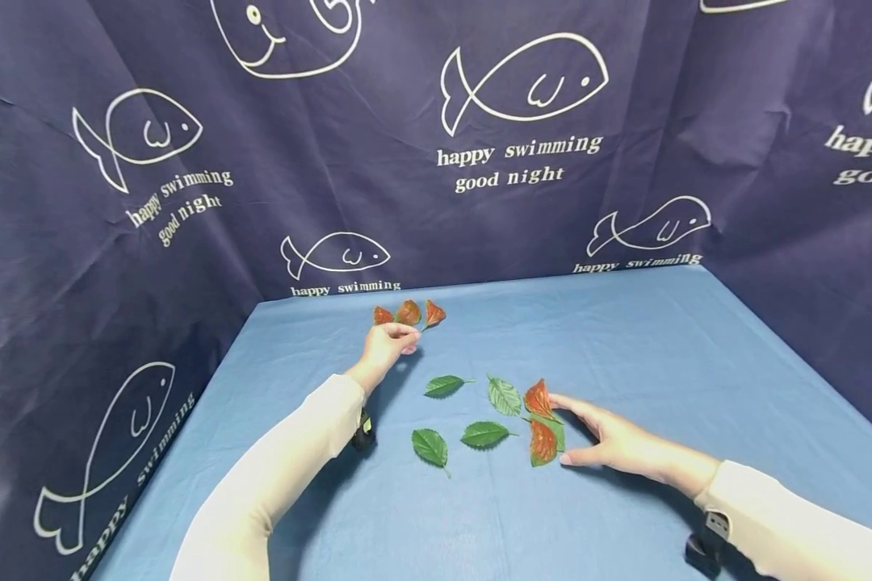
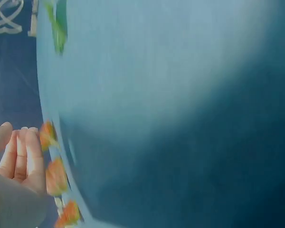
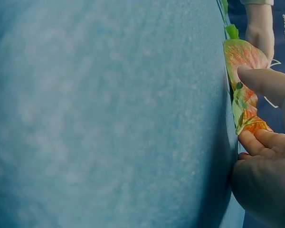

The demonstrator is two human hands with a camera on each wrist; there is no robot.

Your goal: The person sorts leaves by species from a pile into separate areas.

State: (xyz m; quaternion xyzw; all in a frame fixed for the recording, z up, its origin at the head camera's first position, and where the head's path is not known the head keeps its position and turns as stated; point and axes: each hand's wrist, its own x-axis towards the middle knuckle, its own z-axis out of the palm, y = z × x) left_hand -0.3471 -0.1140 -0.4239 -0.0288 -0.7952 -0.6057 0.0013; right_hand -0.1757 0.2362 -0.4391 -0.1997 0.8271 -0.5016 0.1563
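Note:
My left hand (image 1: 390, 345) is at the far left, its fingers nearly straight in the left wrist view. Three orange-red leaves lie in a row just beyond it, the rightmost leaf (image 1: 434, 313) with its stem close to my fingertips. Nothing shows between that thumb and fingers. My right hand (image 1: 621, 440) holds a small cluster of leaves between thumb and fingers. An upper orange-red leaf (image 1: 538, 399), a lower orange-red leaf (image 1: 542, 443) and green parts between them make up the cluster. In the right wrist view the thumb (image 3: 256, 78) overlaps the orange-red leaf.
Left of the cluster, a pale green leaf (image 1: 505, 396) and three darker ones lie flat: one leaf (image 1: 445, 386) farther back, another (image 1: 485, 434) in the middle, a third (image 1: 429, 446) nearest me. The blue cloth (image 1: 625, 339) meets dark fish-printed curtains (image 1: 523, 226) behind and at the sides.

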